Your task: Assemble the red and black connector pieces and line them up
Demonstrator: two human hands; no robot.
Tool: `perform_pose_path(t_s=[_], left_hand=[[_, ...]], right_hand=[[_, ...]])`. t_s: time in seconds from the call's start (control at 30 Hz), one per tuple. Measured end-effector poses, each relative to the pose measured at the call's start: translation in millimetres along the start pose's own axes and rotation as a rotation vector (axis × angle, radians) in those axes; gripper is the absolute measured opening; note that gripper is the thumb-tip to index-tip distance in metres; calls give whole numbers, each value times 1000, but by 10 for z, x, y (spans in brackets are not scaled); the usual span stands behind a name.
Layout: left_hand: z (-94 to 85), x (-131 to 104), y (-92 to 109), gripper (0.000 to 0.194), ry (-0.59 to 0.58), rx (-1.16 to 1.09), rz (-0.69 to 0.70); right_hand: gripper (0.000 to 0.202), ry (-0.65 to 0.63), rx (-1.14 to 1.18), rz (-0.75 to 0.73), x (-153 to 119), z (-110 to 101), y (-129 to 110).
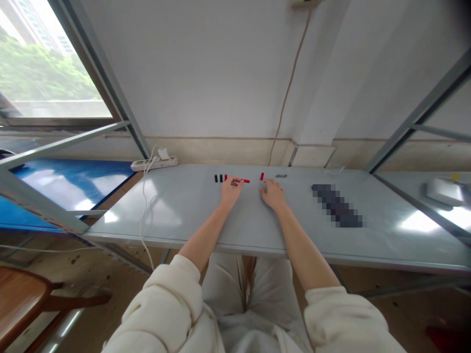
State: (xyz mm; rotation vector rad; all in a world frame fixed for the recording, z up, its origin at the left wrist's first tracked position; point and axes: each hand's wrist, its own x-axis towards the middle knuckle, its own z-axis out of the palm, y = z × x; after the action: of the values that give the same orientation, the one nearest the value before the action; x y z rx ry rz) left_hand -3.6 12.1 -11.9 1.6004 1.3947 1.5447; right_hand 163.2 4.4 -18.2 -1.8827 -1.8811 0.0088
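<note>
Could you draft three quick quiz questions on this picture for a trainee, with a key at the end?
1. True or false: the white power strip is nearer the left hand than the right hand.
2. Which colour is the small cylinder just beyond the right hand? A) black B) white C) red
3. Fill in: on the picture's left side of the left hand, two ____ cylinders sit side by side.

Key: 1 true; 2 C; 3 black.

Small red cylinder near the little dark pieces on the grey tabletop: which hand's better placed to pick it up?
Right, probably: the right hand is close beside the small red cylinder; the left hand is farther off and seems to hold a slim red rod.
</note>
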Motion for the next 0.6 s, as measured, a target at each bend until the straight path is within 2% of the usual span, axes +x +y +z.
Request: perform_pose_path(t_s=[0.23, 0.6], left_hand=[[2, -5, 9, 15, -8, 3, -8], [6, 4, -10, 14, -6, 17, -2]], right_hand=[[39, 42, -48, 3, 15, 45, 1], [23, 90, -106, 3, 72, 82, 14]])
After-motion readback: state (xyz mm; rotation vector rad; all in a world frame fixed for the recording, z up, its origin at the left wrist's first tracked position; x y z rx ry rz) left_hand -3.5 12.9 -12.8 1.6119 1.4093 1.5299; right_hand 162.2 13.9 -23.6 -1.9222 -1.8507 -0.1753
